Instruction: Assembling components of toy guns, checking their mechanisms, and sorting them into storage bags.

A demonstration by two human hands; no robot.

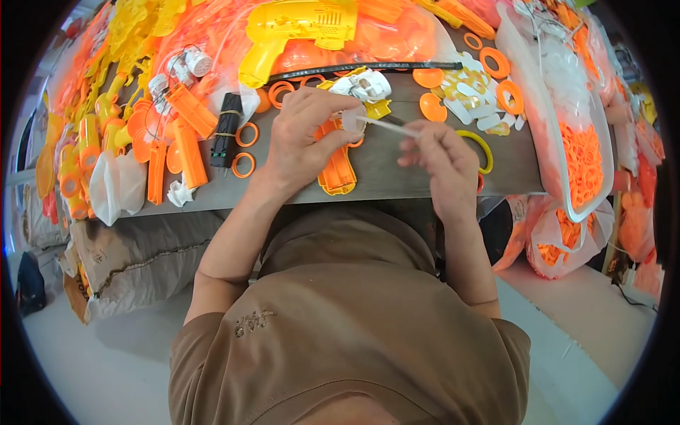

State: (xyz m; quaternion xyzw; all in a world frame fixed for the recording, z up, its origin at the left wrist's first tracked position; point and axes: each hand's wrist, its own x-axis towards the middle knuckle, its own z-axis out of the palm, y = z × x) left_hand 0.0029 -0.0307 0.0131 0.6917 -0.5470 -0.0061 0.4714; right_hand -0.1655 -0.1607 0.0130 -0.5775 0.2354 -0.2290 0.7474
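Brown-shirted, a person (340, 304) is gripping a white stick (389, 127) in the curled right hand (445, 161), apparently working it against a translucent piece (353, 119) the left hand (303, 131) is pinching above the tabletop (391, 178), the next move seemingly calling for steady aim.

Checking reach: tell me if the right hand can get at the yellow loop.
Likely yes: the yellow loop lies beside the right hand, nothing visible between, though that hand holds a thin stick.

A thin white stick (387, 126) slants beside a small translucent piece (352, 120).
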